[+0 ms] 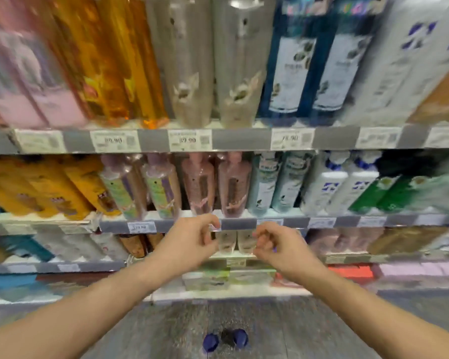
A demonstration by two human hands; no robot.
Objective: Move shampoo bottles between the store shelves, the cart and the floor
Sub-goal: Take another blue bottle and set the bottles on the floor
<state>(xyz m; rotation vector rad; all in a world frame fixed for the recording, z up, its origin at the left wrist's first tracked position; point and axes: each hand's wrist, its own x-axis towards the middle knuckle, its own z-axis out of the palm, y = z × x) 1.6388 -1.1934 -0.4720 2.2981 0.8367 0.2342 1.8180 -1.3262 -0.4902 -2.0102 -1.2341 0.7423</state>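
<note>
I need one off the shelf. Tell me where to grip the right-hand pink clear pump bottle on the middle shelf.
Grip the pink clear pump bottle around its mid body, coming from the front: it stands upright at the shelf edge, neighbours flank both sides, and the shelf above likely blocks reaching over the pump.

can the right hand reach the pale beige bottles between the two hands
Probably yes: the right hand is just beside the pale beige bottles, with nothing visible between them.
</note>
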